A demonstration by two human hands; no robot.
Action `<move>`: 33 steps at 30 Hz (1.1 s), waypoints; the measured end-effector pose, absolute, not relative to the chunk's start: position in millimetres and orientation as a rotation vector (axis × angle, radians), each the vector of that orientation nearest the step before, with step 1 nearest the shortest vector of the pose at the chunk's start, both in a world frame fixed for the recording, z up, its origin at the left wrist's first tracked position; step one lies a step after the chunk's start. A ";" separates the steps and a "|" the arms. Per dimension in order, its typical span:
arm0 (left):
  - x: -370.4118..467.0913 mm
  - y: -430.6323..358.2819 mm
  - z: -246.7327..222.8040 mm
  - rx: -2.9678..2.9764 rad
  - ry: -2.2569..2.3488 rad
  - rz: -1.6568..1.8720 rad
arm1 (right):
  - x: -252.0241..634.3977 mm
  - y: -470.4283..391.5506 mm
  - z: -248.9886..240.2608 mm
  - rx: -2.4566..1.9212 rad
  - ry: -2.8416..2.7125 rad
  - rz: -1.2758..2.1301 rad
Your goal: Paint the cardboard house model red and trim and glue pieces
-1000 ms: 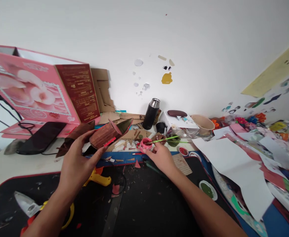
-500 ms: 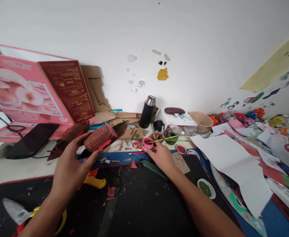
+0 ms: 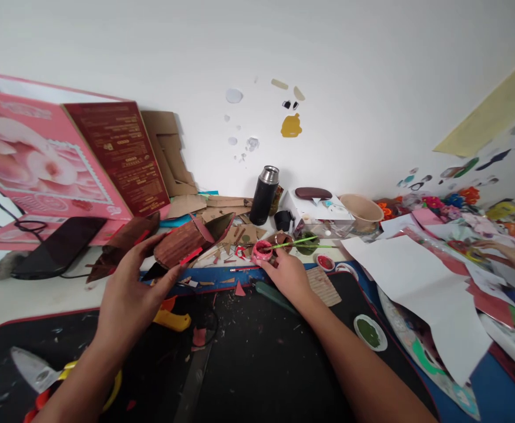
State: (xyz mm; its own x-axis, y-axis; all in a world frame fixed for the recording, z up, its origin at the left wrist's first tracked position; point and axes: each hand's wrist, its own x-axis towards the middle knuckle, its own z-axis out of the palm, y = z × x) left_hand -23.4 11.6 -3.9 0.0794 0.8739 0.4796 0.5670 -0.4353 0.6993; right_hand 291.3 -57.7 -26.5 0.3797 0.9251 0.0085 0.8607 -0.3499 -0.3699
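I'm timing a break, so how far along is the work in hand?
Looks done: the reddish-brown tube is shaped and carries a red strip.
In hand: the left hand holds it; the right hand is at the open pink jar.
Probably left: more painting, judging by that jar and the green brush at its mouth.

Cannot read the print on the pink box [image 3: 50, 155], see all of the scissors [image 3: 37, 371] behind the left forearm [image 3: 92, 361] toward the near left corner of the mat [image 3: 266, 364], or make out the tip of the brush [image 3: 299, 241].
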 end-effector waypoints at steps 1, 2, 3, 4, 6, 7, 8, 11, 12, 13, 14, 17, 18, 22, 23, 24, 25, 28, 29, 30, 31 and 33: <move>-22.9 11.4 -3.7 2.035 1.427 1.296 | 291.8 -58.4 -26.4 -2.332 -1.571 0.289; -22.4 11.1 -3.3 2.039 1.421 1.302 | 292.4 -59.5 -26.0 -2.331 -1.576 0.290; -21.9 10.6 -2.7 2.047 1.413 1.309 | 292.9 -60.7 -25.5 -2.330 -1.581 0.292; -21.5 10.2 -2.1 2.055 1.405 1.315 | 293.5 -62.3 -24.7 -2.326 -1.584 0.295; -20.9 9.5 -0.9 2.069 1.391 1.315 | 294.8 -66.1 -22.7 -2.320 -1.585 0.300; -20.8 9.2 -0.3 2.075 1.387 1.314 | 295.8 -68.3 -21.5 -2.313 -1.588 0.304; -20.7 9.0 0.1 2.082 1.387 1.309 | 296.9 -70.5 -20.4 -2.302 -1.590 0.304; -20.2 8.8 1.0 2.098 1.397 1.296 | 300.7 -77.0 -17.2 -2.274 -1.590 0.301; -19.9 8.7 0.9 2.096 1.403 1.296 | 301.8 -79.0 -16.1 -2.268 -1.586 0.300; -19.4 8.8 0.6 2.090 1.408 1.300 | 302.6 -81.0 -15.0 -2.257 -1.579 0.295; -18.9 8.8 0.1 2.085 1.412 1.306 | 302.9 -83.0 -13.6 -2.240 -1.574 0.289; -17.5 9.2 -2.0 2.083 1.428 1.336 | 301.0 -89.6 -7.5 -2.109 -1.591 0.257; -17.1 9.3 -2.6 2.087 1.437 1.342 | 299.6 -92.0 -4.6 -2.061 -1.623 0.268; -16.6 9.5 -3.6 2.119 1.431 1.372 | 293.5 -101.4 8.6 -1.984 -1.795 0.324; -16.7 9.5 -3.7 2.132 1.415 1.386 | 292.5 -103.2 11.2 -1.987 -1.838 0.334; -16.9 9.4 -3.9 2.144 1.403 1.398 | 291.7 -104.7 13.0 -1.995 -1.885 0.336; -17.1 9.5 -4.2 2.153 1.398 1.405 | 291.2 -105.8 14.0 -2.000 -1.932 0.332; -17.4 10.2 -6.0 2.157 1.406 1.404 | 290.8 -107.9 12.8 -1.987 -2.062 0.327; -17.4 10.6 -6.8 2.153 1.405 1.402 | 290.9 -108.3 11.4 -1.980 -2.094 0.332; -17.4 11.3 -7.7 2.146 1.403 1.404 | 290.9 -108.6 9.9 -1.981 -2.117 0.340; -17.4 12.0 -8.6 2.137 1.402 1.409 | 291.1 -108.9 8.3 -1.989 -2.133 0.348; -17.3 13.6 -10.6 2.115 1.398 1.412 | 291.5 -109.1 5.5 -2.009 -2.146 0.360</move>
State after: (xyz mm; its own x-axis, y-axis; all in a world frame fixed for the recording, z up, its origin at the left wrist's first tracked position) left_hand -17.3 13.6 -10.6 0.0759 0.8077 0.5847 0.5769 -0.5138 0.6349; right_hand 291.5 -109.1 5.5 -0.0712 0.9969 -0.0339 0.9534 0.0580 -0.2962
